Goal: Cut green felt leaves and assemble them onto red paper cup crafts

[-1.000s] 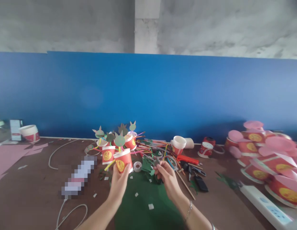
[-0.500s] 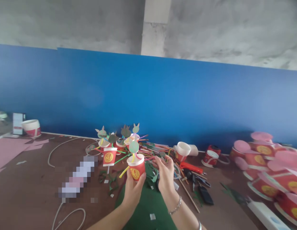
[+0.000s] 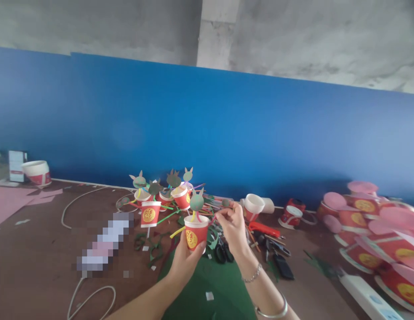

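- A red paper cup [image 3: 195,233] is held up above the bench [image 3: 43,266] by the left hand [image 3: 186,261], with the fingers wrapped round its lower half, so that grip is closed on the cup.
- A round green cut-out with two little ears [image 3: 196,201] is stuck up out of the cup on a strip, and a yellow strip [image 3: 177,231] hangs out to the left.
- A thin pink strip [image 3: 214,217] coming from the cup's rim is pinched between thumb and fingertips of the right hand [image 3: 232,227], just right of the cup; bracelets can be seen on that wrist.
- A green felt sheet [image 3: 210,293] is spread at the near edge of the bench, right under both hands.
- A bunch of similar finished cups [image 3: 166,195] is parked toward the far edge, mixed in with loose coloured strips [image 3: 210,202].
- Scissors [image 3: 223,253] are lying by the felt, and an orange cutter [image 3: 262,229] is a bit further right.
- Pink-lidded red cups [image 3: 376,226] are piled at the right edge.
- A white cable [image 3: 90,298] is looped near the left front.
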### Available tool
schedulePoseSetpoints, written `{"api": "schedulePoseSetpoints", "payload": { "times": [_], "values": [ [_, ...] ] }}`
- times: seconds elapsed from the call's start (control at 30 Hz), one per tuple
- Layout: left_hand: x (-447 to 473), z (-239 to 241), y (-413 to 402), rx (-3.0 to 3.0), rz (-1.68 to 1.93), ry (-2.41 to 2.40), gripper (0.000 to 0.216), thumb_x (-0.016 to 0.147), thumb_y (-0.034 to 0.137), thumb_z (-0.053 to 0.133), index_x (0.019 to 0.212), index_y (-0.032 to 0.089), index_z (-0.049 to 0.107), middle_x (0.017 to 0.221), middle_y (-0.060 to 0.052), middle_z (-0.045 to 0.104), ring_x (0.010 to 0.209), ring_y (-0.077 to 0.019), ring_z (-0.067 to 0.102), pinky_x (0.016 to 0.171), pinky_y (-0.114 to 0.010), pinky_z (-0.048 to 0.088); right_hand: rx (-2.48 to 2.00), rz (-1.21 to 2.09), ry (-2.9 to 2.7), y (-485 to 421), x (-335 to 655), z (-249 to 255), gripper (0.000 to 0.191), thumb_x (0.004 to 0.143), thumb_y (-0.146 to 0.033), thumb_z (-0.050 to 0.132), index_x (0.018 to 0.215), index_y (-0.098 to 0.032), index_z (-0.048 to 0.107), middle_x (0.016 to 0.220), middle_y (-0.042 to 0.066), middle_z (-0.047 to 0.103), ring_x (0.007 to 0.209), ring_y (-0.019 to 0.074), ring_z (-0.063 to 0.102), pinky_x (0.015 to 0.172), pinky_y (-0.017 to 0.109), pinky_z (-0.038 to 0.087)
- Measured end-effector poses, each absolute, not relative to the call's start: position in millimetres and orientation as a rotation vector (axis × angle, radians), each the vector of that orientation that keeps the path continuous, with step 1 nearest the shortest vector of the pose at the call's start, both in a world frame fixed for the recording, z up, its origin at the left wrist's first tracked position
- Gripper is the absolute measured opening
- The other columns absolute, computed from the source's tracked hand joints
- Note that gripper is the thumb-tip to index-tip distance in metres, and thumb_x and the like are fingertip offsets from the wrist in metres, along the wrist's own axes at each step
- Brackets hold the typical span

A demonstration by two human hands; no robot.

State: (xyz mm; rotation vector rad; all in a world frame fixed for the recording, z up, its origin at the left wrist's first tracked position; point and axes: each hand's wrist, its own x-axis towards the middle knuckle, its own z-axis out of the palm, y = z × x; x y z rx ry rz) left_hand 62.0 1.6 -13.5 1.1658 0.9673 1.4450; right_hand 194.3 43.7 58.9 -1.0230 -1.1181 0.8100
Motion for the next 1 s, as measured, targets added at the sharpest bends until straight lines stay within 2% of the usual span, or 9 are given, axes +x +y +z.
{"api": "schedulePoseSetpoints", "payload": {
  "times": [0.07,0.17,0.23,0.3,0.47,0.63,0.77,0.87,1.0],
  "values": [
    [61.0,-11.3,1.0,1.179,1.427,0.965,0.056,0.074,0.038,0.063,0.120,0.014,0.043,0.112,-0.014,0.062,0.099,-0.0243,0.060,0.087,-0.034,0.045,-1.078,0.721,-1.206,44.0,197.7,59.6,0.023,0.064,-0.024,0.067,0.080,-0.021,0.050,0.077,0.000,0.064,0.058,0.0120,0.052,0.059,0.025,0.039],
    [61.6,-9.7,-0.5,1.219,1.384,0.958,0.055,0.074,0.036,0.063,0.121,0.014,0.044,0.111,-0.014,0.063,0.098,-0.0251,0.060,0.086,-0.036,0.046,-1.129,0.563,-1.308,42.9,200.5,59.7,0.011,0.064,-0.021,0.065,0.065,-0.020,0.054,0.099,0.004,0.061,0.069,0.0142,0.055,0.070,0.029,0.041],
    [62.7,-10.2,-1.3,1.229,1.354,0.927,0.056,0.075,0.035,0.063,0.123,0.014,0.043,0.112,-0.014,0.062,0.099,-0.0248,0.060,0.085,-0.035,0.046,-1.104,0.512,-1.361,42.4,200.8,58.9,0.007,0.066,-0.019,0.063,0.068,-0.021,0.057,0.096,0.004,0.062,0.076,0.0169,0.057,0.077,0.031,0.040],
    [63.2,-12.2,-1.2,1.227,1.346,0.897,0.057,0.076,0.035,0.062,0.125,0.015,0.040,0.116,-0.014,0.060,0.101,-0.0240,0.058,0.086,-0.035,0.046,-1.067,0.558,-1.372,43.5,200.2,57.7,0.011,0.067,-0.020,0.064,0.075,-0.022,0.058,0.086,0.003,0.064,0.076,0.0183,0.058,0.078,0.032,0.040],
    [61.4,-19.2,2.6,1.227,1.375,0.961,0.054,0.077,0.037,0.062,0.121,0.012,0.043,0.109,-0.014,0.062,0.095,-0.0230,0.060,0.084,-0.034,0.046,-1.023,0.961,-1.186,46.9,196.4,58.2,0.033,0.062,-0.032,0.073,0.086,-0.021,0.055,0.067,0.001,0.067,0.063,0.0201,0.062,0.062,0.031,0.045],
    [62.5,-17.3,5.5,1.121,1.446,1.000,0.052,0.074,0.039,0.063,0.116,0.014,0.046,0.108,-0.013,0.063,0.096,-0.0233,0.061,0.085,-0.034,0.046,-0.901,1.197,-0.980,44.5,193.7,61.8,0.031,0.066,-0.043,0.071,0.079,-0.022,0.051,0.072,0.001,0.069,0.071,0.0212,0.066,0.064,0.031,0.050],
    [61.4,-9.7,6.2,0.995,1.550,1.023,0.053,0.073,0.041,0.064,0.115,0.014,0.045,0.112,-0.014,0.062,0.102,-0.0234,0.060,0.089,-0.033,0.045,-0.938,1.123,-0.838,49.7,201.7,55.5,0.024,0.068,-0.040,0.069,0.075,-0.023,0.054,0.083,0.000,0.069,0.085,0.0192,0.064,0.068,0.027,0.049],
    [58.9,-6.0,7.0,0.938,1.612,1.078,0.050,0.073,0.043,0.063,0.111,0.015,0.048,0.107,-0.012,0.064,0.099,-0.0233,0.062,0.087,-0.033,0.045,-1.022,1.097,-0.749,55.1,207.7,49.0,0.021,0.063,-0.035,0.073,0.072,-0.023,0.058,0.078,-0.002,0.068,0.077,0.0182,0.064,0.060,0.025,0.048],
    [57.6,-4.5,7.4,0.960,1.677,1.119,0.050,0.075,0.043,0.061,0.114,0.015,0.046,0.104,-0.011,0.065,0.096,-0.0234,0.062,0.086,-0.034,0.046,-0.950,1.349,-0.654,55.2,201.3,43.3,0.019,0.058,-0.027,0.075,0.073,-0.019,0.064,0.071,0.000,0.068,0.064,0.0168,0.063,0.056,0.027,0.049]
  ]
}}
